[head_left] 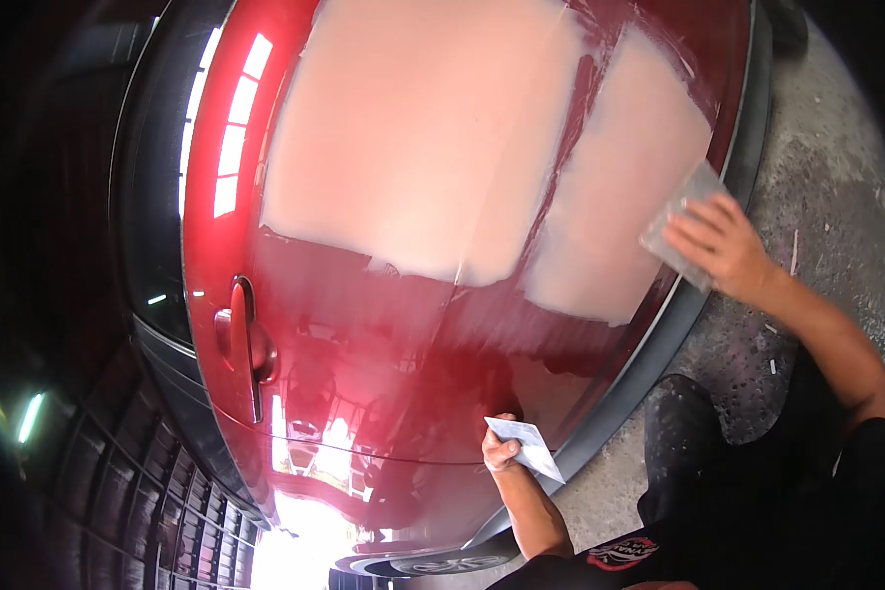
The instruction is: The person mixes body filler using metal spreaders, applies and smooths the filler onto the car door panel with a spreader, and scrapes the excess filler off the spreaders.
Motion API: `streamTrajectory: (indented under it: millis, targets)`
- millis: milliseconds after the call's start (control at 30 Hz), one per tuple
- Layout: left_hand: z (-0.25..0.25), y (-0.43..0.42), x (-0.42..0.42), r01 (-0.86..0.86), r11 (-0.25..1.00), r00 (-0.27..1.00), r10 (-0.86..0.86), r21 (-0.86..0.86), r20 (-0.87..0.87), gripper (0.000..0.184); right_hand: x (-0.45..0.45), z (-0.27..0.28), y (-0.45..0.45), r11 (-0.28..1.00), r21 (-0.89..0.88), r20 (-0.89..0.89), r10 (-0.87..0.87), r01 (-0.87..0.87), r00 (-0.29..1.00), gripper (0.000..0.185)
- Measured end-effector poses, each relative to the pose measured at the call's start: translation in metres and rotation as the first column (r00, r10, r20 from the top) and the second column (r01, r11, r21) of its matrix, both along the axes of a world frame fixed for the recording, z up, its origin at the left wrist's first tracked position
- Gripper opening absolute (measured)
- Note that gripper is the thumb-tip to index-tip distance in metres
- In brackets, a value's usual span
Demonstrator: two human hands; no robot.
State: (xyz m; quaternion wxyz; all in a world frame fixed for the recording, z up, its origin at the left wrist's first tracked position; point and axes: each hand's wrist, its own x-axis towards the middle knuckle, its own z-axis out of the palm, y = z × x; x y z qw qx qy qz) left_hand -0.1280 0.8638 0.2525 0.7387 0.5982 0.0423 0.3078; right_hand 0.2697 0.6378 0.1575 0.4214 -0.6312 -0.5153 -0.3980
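Black shirt cloth [747, 541] is seen closest, while a flat greyish pad [698, 185] is gripped by the right hand [718, 241] at the edge of two matte, ragged-edged peach patches [610, 187] on a glossy red car door [364, 315], and a thin pale plate [533, 447] is pinched in the left hand [501, 450].

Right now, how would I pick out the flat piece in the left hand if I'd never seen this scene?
Find the red car panel with two large pale patches, then look below them in the picture. There the left hand holds the flat piece, pale with pointed corners. Unlike the greyer pad in the right hand, it appears clear of the patches.
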Motion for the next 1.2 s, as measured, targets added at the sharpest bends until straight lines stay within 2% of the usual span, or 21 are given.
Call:
streamTrajectory:
  millis: [33, 133, 200, 233, 333, 400, 433, 500, 567, 600, 667, 733, 800, 833, 900, 933, 1000, 1033, 1100, 1200]
  targets:
    - [0.000, 0.001, -0.001, 0.024, 0.999, 0.999, -0.025, -0.031, -0.028, 0.056, 0.004, 0.015, 0.000, 0.996, 0.078, -0.051, -0.048, 0.052, 0.998, 0.045]
    - [0.000, -0.001, 0.002, 0.083, 0.996, 0.997, -0.083, -0.032, 0.010, 0.055, 0.019, 0.049, 0.015, 0.991, 0.129, -0.027, -0.036, 0.040, 0.999, 0.051]
    - [-0.002, 0.000, 0.001, 0.113, 0.993, 0.993, -0.112, -0.041, 0.033, 0.055, 0.016, 0.038, 0.038, 0.986, 0.159, -0.035, -0.033, 0.038, 0.999, 0.051]
    - [-0.003, 0.003, -0.004, 0.073, 0.997, 0.997, -0.073, -0.011, 0.019, 0.055, 0.013, 0.031, 0.049, 0.982, 0.188, -0.045, -0.025, 0.033, 0.999, 0.052]
    - [-0.005, 0.005, -0.007, 0.035, 0.999, 0.999, -0.035, 0.024, 0.011, 0.056, 0.007, 0.000, 0.037, 0.996, 0.087, -0.019, 0.029, -0.028, 0.999, 0.049]
    - [-0.002, 0.003, -0.001, 0.067, 0.998, 0.997, -0.067, 0.009, 0.024, 0.056, 0.012, -0.007, 0.017, 0.998, -0.035, -0.017, 0.060, -0.061, 0.998, 0.051]
    - [-0.001, 0.003, -0.001, 0.075, 0.997, 0.997, -0.075, 0.012, 0.018, 0.056, 0.017, -0.006, 0.011, 0.998, -0.032, -0.023, 0.052, -0.053, 0.998, 0.051]
    - [-0.002, 0.005, -0.002, 0.091, 0.996, 0.995, -0.091, -0.002, 0.030, 0.057, 0.036, -0.003, 0.007, 0.980, 0.107, -0.329, -0.122, 0.165, 0.937, 0.054]
    - [-0.001, 0.001, 0.002, 0.101, 0.995, 0.994, -0.100, -0.017, 0.039, 0.056, 0.059, 0.025, 0.022, 0.902, 0.328, -0.701, 0.032, 0.282, 0.712, 0.057]
    - [-0.002, 0.001, 0.001, 0.077, 0.997, 0.996, -0.077, -0.002, 0.040, 0.056, 0.059, 0.037, 0.025, 0.901, 0.329, -0.705, 0.033, 0.284, 0.709, 0.057]
    - [-0.004, 0.005, -0.002, 0.050, 0.999, 0.998, -0.050, 0.014, 0.042, 0.055, 0.058, 0.058, 0.030, 0.874, 0.473, -0.790, 0.367, 0.108, 0.491, 0.058]
    - [-0.009, 0.012, -0.009, 0.076, 0.997, 0.995, -0.075, -0.005, 0.065, 0.055, 0.023, 0.057, 0.045, 0.915, 0.389, -0.586, 0.159, 0.105, 0.794, 0.061]
    - [-0.008, 0.012, -0.006, 0.099, 0.995, 0.994, -0.099, 0.001, 0.053, 0.054, -0.015, 0.069, 0.034, 0.962, 0.258, -0.539, 0.215, -0.083, 0.815, 0.066]
    - [-0.006, 0.008, -0.005, 0.124, 0.992, 0.992, -0.124, 0.014, 0.035, 0.054, -0.024, 0.064, 0.035, 0.964, 0.250, -0.544, 0.217, -0.090, 0.811, 0.066]
    - [-0.005, 0.006, 0.000, 0.133, 0.991, 0.989, -0.134, 0.019, 0.066, 0.054, -0.035, 0.047, 0.038, 0.989, 0.099, -0.330, 0.137, -0.110, 0.934, 0.064]
    - [-0.006, 0.007, 0.002, 0.153, 0.988, 0.985, -0.154, 0.024, 0.082, 0.054, -0.035, 0.033, 0.041, 0.989, 0.095, -0.333, 0.138, -0.112, 0.933, 0.064]
    - [-0.006, 0.006, 0.000, 0.169, 0.985, 0.981, -0.171, 0.028, 0.097, 0.054, -0.036, -0.002, 0.048, 0.989, 0.083, -0.109, 0.134, -0.126, 0.985, 0.056]
    - [-0.007, 0.008, -0.001, 0.139, 0.990, 0.986, -0.141, 0.020, 0.093, 0.054, -0.034, -0.015, 0.049, 0.989, 0.083, -0.108, 0.133, -0.125, 0.985, 0.056]
    - [-0.006, 0.007, -0.002, 0.141, 0.990, 0.988, -0.140, -0.013, 0.059, 0.055, -0.031, -0.034, 0.044, 0.998, -0.021, 0.048, 0.066, -0.065, 0.997, 0.048]
    - [-0.006, 0.012, -0.010, 0.076, 0.997, 0.997, -0.076, 0.008, 0.016, 0.056, -0.027, -0.038, 0.027, 0.991, -0.105, 0.036, 0.092, -0.088, 0.995, 0.044]
